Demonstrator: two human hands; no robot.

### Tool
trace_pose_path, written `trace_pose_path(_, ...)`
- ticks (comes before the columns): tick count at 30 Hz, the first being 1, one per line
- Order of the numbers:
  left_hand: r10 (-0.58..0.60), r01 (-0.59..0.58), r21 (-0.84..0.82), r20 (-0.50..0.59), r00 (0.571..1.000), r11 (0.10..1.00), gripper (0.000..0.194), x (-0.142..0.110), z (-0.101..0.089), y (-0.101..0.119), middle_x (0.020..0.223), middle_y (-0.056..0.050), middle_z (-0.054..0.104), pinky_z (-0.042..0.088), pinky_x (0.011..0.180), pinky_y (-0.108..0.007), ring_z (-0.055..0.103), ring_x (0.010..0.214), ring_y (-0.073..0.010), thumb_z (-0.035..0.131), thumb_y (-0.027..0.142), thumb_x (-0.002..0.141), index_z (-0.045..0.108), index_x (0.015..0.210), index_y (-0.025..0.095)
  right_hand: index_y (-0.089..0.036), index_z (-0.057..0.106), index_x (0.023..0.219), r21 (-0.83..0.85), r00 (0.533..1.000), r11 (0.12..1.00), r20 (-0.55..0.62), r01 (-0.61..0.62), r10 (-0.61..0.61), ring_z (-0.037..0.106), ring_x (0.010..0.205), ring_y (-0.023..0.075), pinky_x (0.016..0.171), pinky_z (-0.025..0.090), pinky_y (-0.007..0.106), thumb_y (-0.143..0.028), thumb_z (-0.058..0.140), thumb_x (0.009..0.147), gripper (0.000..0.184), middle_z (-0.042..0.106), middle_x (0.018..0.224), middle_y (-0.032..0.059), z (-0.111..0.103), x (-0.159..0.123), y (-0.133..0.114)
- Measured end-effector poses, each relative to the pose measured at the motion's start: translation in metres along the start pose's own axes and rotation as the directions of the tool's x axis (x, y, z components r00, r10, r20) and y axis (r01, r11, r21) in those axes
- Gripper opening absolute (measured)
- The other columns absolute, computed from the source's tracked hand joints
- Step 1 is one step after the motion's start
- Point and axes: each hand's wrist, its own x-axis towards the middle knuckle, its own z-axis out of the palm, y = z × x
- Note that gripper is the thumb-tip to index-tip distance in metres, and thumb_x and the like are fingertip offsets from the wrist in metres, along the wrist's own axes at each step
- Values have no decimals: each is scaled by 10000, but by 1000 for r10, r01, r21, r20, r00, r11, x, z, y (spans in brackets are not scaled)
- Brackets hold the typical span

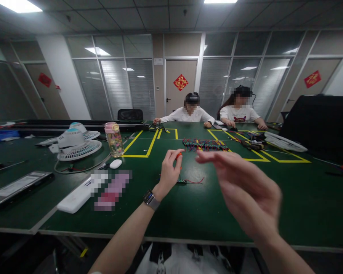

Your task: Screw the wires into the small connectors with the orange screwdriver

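Note:
My left hand [169, 169], with a watch [151, 199] on its wrist, is closed in a pinch over the middle of the table. Between its fingers shows a small orange-red object [179, 154], mostly hidden, so its kind is unclear. Just below those fingers a small green circuit board [181, 182] lies on the table, with thin red wires [196, 182] running out to the right. My right hand [248, 186] is raised nearer the camera, fingers stretched out and pointing left, slightly blurred, holding nothing. Beyond both hands lies a row of circuit boards with red and blue wires [205, 145].
On the left are fans [80, 151], a pink-lidded bottle [114, 140], a white mouse [116, 164] and a long white case [77, 194]. Yellow tape [135, 156] marks the green table [188, 220]. Two people sit across. A black screen [320, 133] stands at right.

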Motion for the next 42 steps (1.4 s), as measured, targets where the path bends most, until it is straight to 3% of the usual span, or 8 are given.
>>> trace_pose_path(4, 3, -3, 10, -2, 1000, 1000, 255, 0, -1, 2, 919, -33, 559, 458, 799, -270, 559, 853, -142, 403, 232, 946, 581, 1129, 222, -228, 641, 1051, -138, 986, 977, -58, -163, 157, 588, 1052, 250, 949, 454, 449, -174, 439, 833, 302, 660, 1071, 63, 10, -28, 96)
trace_pose_path(8, 12, -11, 20, -20, 1000, 1000, 243, 1, -3, 3, 982, -47, 548, 461, 831, -278, 561, 920, -151, 435, 253, 936, 595, 1117, 222, -214, 566, 1182, -301, 888, 895, 223, -329, 402, 574, 1078, 255, 952, 445, 429, -287, 524, 835, 357, 639, 1153, 87, 22, -73, 155)
trace_pose_path(12, 24, -23, 15, -35, 999, 1000, 201, 1, -2, 2, 951, -39, 557, 463, 821, -274, 569, 897, -147, 484, 253, 915, 616, 1062, 217, -211, 648, 1011, -356, 812, 887, 397, -292, 427, 615, 971, 242, 921, 452, 400, -333, 645, 781, 261, 688, 1005, 66, 34, -87, 159)
trace_pose_path(16, -9, 9, -40, -6, 1000, 999, 242, 2, -1, 1, 989, -49, 598, 463, 828, -281, 586, 904, -150, 429, 217, 935, 567, 1133, 206, -206, 694, 901, -351, 783, 863, 386, -364, 488, 651, 870, 217, 830, 498, 351, -259, 656, 767, 149, 710, 919, 50, 39, -83, 163)
trace_pose_path(26, -30, 31, 9, -35, 999, 999, 163, 4, -4, 2, 919, -32, 549, 450, 789, -266, 552, 842, -144, 578, 297, 860, 633, 979, 201, -207, 738, 801, -351, 745, 805, 323, -478, 583, 622, 1031, 243, 925, 468, 405, -224, 697, 723, 89, 704, 1028, 83, 39, -83, 172)
trace_pose_path(33, -89, 90, -94, 13, 996, 991, 240, 4, -3, 0, 966, -44, 599, 453, 793, -261, 577, 878, -140, 398, 241, 947, 573, 1106, 199, -190, 731, 788, -348, 736, 804, 336, -482, 587, 626, 1016, 240, 932, 449, 414, -212, 707, 716, 79, 706, 1016, 92, 39, -82, 172)
trace_pose_path(38, -51, 50, -25, -28, 998, 998, 195, 4, -3, 0, 949, -34, 535, 445, 791, -257, 540, 835, -132, 536, 281, 888, 631, 1046, 217, -201, 737, 815, -325, 750, 826, 355, -461, 558, 624, 1018, 234, 927, 452, 399, -220, 704, 721, 101, 699, 1033, 88, 36, -85, 177)
trace_pose_path(42, -62, 61, -41, -23, 998, 997, 242, 4, -3, 0, 943, -36, 560, 439, 787, -256, 544, 846, -131, 432, 224, 935, 590, 1118, 211, -214, 740, 857, -321, 743, 838, 394, -441, 542, 623, 1011, 227, 926, 455, 391, -233, 702, 729, 135, 693, 1049, 80, 33, -85, 179)
